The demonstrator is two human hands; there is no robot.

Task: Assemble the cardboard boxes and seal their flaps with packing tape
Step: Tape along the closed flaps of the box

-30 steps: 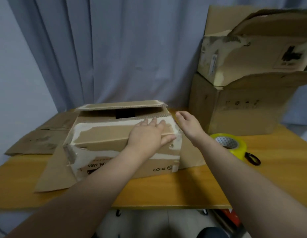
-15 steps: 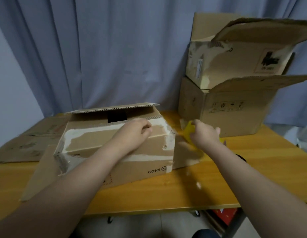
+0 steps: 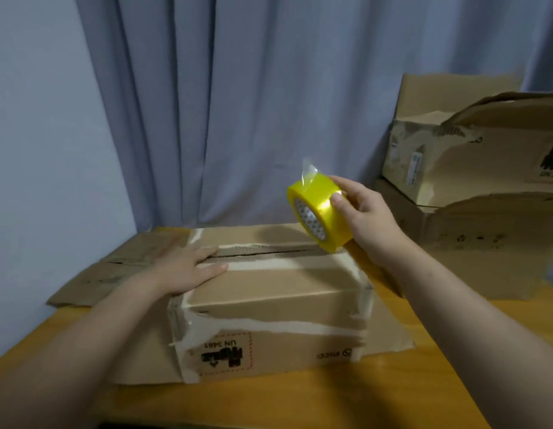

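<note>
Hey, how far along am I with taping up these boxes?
Done: the front box is squared up, its top flaps folded shut under your flat left hand. In hand: your right hand grips the yellow tape roll above the right end of the seam, loose end sticking up. Left: the seam shows a dark gap with no fresh tape across it, and the two stacked boxes at right have open flaps.

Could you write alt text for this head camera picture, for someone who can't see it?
A person's right hand holds a yellow roll of packing tape above a cardboard box on a wooden table, while the left hand rests flat on its closed top.
</note>
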